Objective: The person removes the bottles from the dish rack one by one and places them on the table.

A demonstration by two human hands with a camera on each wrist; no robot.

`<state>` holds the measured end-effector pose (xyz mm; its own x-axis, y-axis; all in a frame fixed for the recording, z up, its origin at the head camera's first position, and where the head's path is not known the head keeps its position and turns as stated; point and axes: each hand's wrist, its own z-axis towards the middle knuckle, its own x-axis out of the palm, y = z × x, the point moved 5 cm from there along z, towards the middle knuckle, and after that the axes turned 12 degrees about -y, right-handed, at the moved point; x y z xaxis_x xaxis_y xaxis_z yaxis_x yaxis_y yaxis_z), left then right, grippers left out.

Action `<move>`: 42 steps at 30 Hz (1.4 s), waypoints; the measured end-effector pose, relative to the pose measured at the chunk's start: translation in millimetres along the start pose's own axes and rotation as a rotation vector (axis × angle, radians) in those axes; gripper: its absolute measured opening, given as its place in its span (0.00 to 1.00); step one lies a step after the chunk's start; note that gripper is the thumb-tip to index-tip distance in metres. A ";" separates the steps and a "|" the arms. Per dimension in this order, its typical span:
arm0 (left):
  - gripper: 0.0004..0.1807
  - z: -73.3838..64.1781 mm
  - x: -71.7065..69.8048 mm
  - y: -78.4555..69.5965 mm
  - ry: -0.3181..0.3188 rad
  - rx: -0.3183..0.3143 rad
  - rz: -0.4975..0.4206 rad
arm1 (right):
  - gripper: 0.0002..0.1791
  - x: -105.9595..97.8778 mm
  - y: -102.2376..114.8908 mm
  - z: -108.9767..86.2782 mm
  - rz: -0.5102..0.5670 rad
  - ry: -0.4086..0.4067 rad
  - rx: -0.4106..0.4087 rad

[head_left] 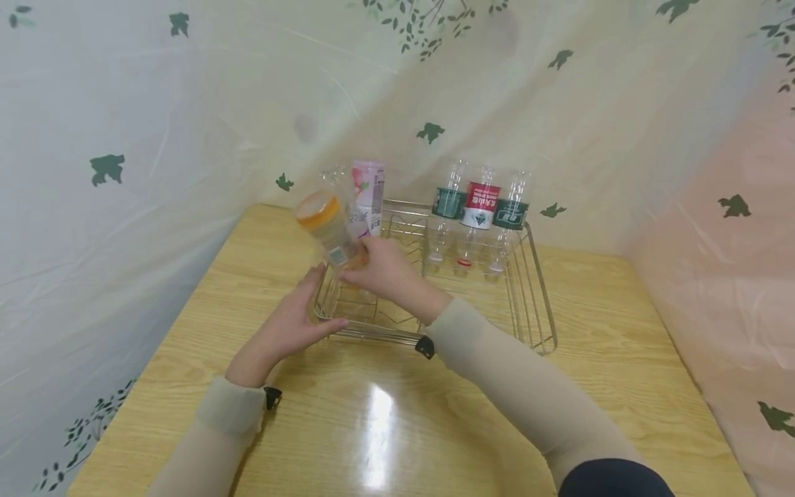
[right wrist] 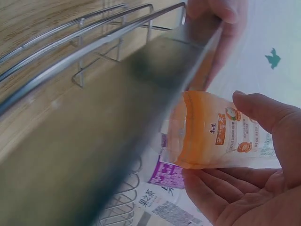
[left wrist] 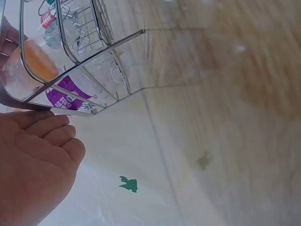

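Observation:
Over the left part of a wire dish rack (head_left: 539, 276), my right hand (head_left: 388, 273) holds a clear plastic bottle with an orange label (head_left: 329, 228). The bottle leans to the left, its base up. In the right wrist view, thumb and fingers grip it around the label. My left hand (head_left: 288, 328) rests at the rack's near left corner, thumb along the front rim and fingers extended along the left side. A pink and white bottle (head_left: 369, 197) stands in the rack's back left, a clear bottle (head_left: 335, 179) beside it, partly hidden.
At the rack's back right stand a green-labelled bottle (head_left: 449, 202), a red-labelled bottle (head_left: 480, 205) and another green-labelled bottle (head_left: 511, 214), caps down. The rack sits on a wooden table (head_left: 596, 386). Leaf-patterned sheeting (head_left: 534, 124) hangs close behind and at both sides.

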<state>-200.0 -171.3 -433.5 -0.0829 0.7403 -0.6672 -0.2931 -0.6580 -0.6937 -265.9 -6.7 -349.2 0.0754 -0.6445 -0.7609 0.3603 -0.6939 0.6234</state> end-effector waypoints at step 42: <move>0.65 -0.1 3.1 1.9 0.002 -0.027 0.024 | 0.34 -70.5 -9.1 -34.8 0.029 -0.149 -0.036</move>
<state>-200.7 -170.3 -436.9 -0.0880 0.7238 -0.6844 -0.2655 -0.6793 -0.6842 -242.1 56.3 -307.4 -0.0511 -0.7067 -0.7056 0.3937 -0.6636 0.6361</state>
